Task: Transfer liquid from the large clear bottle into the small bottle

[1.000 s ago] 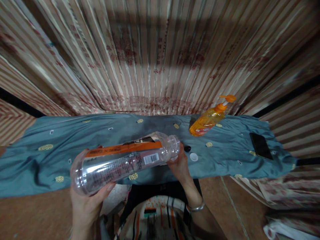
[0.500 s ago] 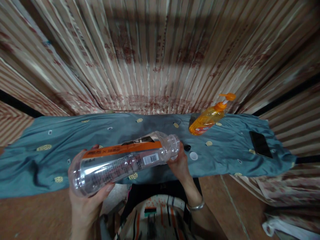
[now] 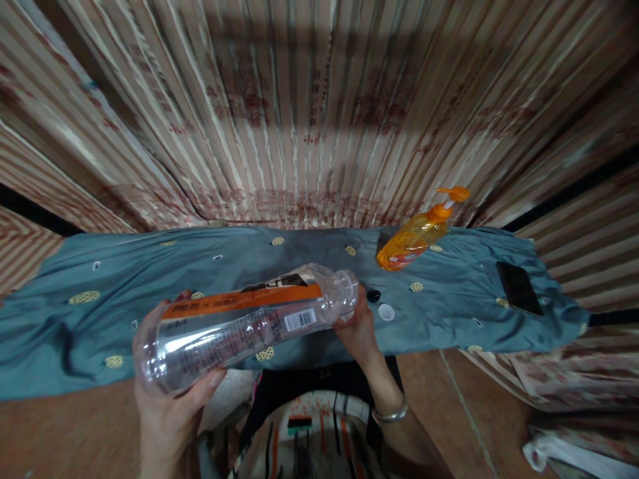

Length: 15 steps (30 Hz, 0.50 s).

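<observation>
A large clear plastic bottle point(image 3: 239, 326) with an orange and silver label lies nearly sideways between my hands, above the front of the cloth-covered table. Its uncapped neck points right and a little up. My left hand point(image 3: 174, 392) is wrapped round the base end from below. At the neck, my right hand point(image 3: 357, 326) grips from underneath and behind; some of its fingers are hidden by the bottle. Just right of that hand, a small black cap point(image 3: 373, 295) and a white disc point(image 3: 386, 312) rest on the cloth.
An orange pump bottle point(image 3: 412, 239) stands toward the back right of the table. A dark phone point(image 3: 519, 287) lies near the right end. The teal cloth point(image 3: 150, 266) covers the tabletop in wrinkles. Striped curtains point(image 3: 299, 133) hang close behind it and at both sides.
Almost nothing differs. The base end of the bottle and my left hand have shifted slightly left and down; both hands keep their hold.
</observation>
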Tool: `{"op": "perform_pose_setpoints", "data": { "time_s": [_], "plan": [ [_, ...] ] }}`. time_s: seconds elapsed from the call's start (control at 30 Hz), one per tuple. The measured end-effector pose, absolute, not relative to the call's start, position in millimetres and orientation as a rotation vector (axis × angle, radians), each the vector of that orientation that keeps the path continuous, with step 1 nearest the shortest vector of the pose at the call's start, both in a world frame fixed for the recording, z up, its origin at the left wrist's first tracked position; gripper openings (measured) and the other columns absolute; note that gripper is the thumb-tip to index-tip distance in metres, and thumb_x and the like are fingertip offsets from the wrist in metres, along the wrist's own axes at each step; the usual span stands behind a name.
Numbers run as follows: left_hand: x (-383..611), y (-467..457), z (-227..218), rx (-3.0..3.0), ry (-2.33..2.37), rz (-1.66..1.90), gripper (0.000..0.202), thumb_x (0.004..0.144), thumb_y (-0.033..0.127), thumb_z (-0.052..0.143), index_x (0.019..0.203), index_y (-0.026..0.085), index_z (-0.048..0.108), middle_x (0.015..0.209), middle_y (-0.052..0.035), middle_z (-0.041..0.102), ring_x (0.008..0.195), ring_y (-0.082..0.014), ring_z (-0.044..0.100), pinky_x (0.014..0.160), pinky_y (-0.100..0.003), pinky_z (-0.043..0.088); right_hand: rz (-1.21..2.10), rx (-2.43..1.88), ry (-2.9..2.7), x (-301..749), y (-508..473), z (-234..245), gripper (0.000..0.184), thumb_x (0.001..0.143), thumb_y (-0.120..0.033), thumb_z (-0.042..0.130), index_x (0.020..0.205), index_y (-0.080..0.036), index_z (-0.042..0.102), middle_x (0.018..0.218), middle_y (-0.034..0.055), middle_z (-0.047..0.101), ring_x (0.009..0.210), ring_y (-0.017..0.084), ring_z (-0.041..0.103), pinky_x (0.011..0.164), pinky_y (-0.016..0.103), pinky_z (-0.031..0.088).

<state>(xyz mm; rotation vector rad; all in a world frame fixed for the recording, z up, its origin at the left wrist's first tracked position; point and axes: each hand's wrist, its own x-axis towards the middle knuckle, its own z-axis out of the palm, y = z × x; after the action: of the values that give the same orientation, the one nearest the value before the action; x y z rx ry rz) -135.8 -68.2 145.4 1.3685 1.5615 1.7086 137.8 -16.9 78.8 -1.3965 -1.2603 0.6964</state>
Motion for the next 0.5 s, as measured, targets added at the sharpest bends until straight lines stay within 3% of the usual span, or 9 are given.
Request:
{"op": "perform_pose_setpoints", "data": {
  "time_s": [0.17, 0.4, 0.5],
  "plan": [
    [-134.0, -68.0, 146.0, 1.225, 1.505, 1.743, 0.104, 0.05, 0.048, 0.102, 0.147, 0.037, 0.066, 0.153, -0.0094, 0.066, 0.15, -0.0478, 0.054, 0.129, -0.068, 0.039, 0.725, -1.395, -1.253, 137.7, -17.0, 80.5, 0.073, 0.079, -0.043, 0.081, 0.143, -0.018, 0.06, 0.125, 0.013, 0.08, 0.109, 0.032, 0.079, 0.094, 0.044, 0.066],
    [-130.2, -68.8, 149.1, 1.155, 1.509, 1.769, 0.089, 0.046, 0.047, 0.104, 0.13, 0.034, 0.075, 0.129, -0.0083, 0.075, 0.14, -0.0466, 0.062, 0.124, -0.066, 0.045, 0.73, -1.404, -1.235, 137.7, -17.1, 82.5, 0.074, 0.077, -0.044, 0.082, 0.143, -0.018, 0.059, 0.126, 0.0139, 0.08, 0.109, 0.033, 0.079, 0.098, 0.049, 0.065],
    [-129.9, -70.5, 148.7, 1.123, 1.548, 1.757, 0.099, 0.045, 0.05, 0.103, 0.137, 0.035, 0.071, 0.132, -0.0071, 0.073, 0.138, -0.0444, 0.063, 0.122, -0.062, 0.048, 0.714, -1.404, -1.242, 137.9, -17.4, 80.7, 0.073, 0.078, -0.045, 0.083, 0.143, -0.02, 0.059, 0.125, 0.0126, 0.08, 0.108, 0.032, 0.08, 0.097, 0.048, 0.066]
  ]
}}
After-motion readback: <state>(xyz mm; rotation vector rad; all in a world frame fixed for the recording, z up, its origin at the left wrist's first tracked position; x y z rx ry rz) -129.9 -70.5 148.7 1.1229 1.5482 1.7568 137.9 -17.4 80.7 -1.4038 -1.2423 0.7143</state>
